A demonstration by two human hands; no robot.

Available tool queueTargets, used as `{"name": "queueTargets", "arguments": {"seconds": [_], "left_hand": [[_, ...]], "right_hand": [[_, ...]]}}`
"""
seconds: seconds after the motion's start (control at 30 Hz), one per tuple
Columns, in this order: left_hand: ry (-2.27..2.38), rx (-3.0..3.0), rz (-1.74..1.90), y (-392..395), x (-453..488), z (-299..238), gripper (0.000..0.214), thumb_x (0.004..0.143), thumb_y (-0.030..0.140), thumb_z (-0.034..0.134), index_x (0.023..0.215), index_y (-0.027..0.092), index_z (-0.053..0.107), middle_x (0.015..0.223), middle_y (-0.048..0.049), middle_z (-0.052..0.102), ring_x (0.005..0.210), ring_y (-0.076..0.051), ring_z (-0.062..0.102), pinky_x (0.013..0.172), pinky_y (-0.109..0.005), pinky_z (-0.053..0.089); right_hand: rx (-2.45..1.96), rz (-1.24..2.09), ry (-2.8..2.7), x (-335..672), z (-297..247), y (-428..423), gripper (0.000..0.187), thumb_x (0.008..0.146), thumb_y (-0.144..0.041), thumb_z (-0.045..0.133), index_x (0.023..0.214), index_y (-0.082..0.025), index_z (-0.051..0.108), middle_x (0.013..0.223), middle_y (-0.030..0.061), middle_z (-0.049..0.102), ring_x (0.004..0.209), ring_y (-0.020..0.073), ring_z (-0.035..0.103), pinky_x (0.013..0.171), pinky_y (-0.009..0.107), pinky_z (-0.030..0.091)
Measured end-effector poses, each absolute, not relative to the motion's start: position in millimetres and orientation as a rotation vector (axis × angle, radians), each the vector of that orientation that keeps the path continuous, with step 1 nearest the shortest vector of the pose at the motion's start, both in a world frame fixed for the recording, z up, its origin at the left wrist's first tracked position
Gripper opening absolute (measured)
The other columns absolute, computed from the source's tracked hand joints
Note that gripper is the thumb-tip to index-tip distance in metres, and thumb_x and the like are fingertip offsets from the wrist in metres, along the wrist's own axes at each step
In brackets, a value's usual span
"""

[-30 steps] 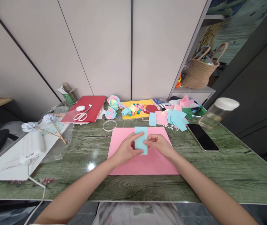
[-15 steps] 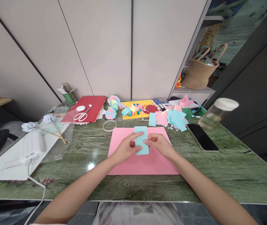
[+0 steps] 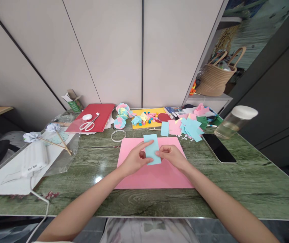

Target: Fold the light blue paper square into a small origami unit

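Note:
A small light-blue paper rectangle (image 3: 152,149) is held upright just above a large pink sheet (image 3: 154,170) lying on the green table. My left hand (image 3: 134,160) pinches its left edge, forefinger stretched along the front and thumb behind. My right hand (image 3: 172,156) grips the right edge with curled fingers. The paper leans a little to the left.
Behind the pink sheet lie loose blue and pink paper pieces (image 3: 188,127), a yellow sheet with small beads (image 3: 149,118), paper flowers (image 3: 122,114), a tape ring (image 3: 118,135), white scissors (image 3: 89,124) on a red folder. A phone (image 3: 219,147) and jar (image 3: 234,123) sit right; a power bank (image 3: 34,158) left.
The blue paper has been lifted slightly and tipped leftward between my hands; both hands stay over the pink sheet.

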State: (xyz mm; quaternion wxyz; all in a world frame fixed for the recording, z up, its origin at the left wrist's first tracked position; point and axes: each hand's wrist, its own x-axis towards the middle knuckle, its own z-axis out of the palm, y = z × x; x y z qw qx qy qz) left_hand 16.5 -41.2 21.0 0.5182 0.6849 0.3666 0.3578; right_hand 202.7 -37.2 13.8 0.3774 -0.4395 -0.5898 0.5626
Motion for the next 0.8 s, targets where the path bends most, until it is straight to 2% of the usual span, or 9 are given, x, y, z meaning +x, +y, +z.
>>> {"name": "queueTargets", "arguments": {"seconds": [0.13, 0.37, 0.8], "left_hand": [[0.875, 1.640, 0.892, -39.4, 15.3, 18.8, 0.060, 0.069, 0.026, 0.061, 0.124, 0.030, 0.039, 0.112, -0.0080, 0.043, 0.066, -0.010, 0.050, 0.055, -0.024, 0.044], [0.904, 1.670, 0.928, -38.7, 15.5, 18.5, 0.058, 0.070, 0.025, 0.060, 0.124, 0.030, 0.038, 0.107, -0.0070, 0.043, 0.064, -0.009, 0.047, 0.053, -0.022, 0.043], [1.001, 1.749, 1.011, -40.8, 16.8, 20.6, 0.061, 0.071, 0.020, 0.059, 0.126, 0.029, 0.035, 0.103, -0.0057, 0.045, 0.058, -0.007, 0.041, 0.053, -0.022, 0.040]], "right_hand": [[-1.107, 1.449, -1.531, 200.7, 16.9, -39.3, 0.030, 0.065, -0.044, 0.061, 0.061, -0.016, 0.057, 0.058, -0.0004, 0.058, 0.057, 0.0120, 0.054, 0.059, 0.025, 0.042], [-1.157, 1.354, -1.532, 197.9, 17.1, -40.8, 0.030, 0.064, -0.045, 0.062, 0.057, -0.016, 0.053, 0.054, -0.0014, 0.057, 0.052, 0.0117, 0.054, 0.055, 0.025, 0.041], [-1.073, 1.465, -1.491, 199.3, 16.1, -40.9, 0.029, 0.064, -0.044, 0.063, 0.064, -0.016, 0.054, 0.059, 0.0001, 0.063, 0.058, 0.0139, 0.060, 0.063, 0.028, 0.044]]}}
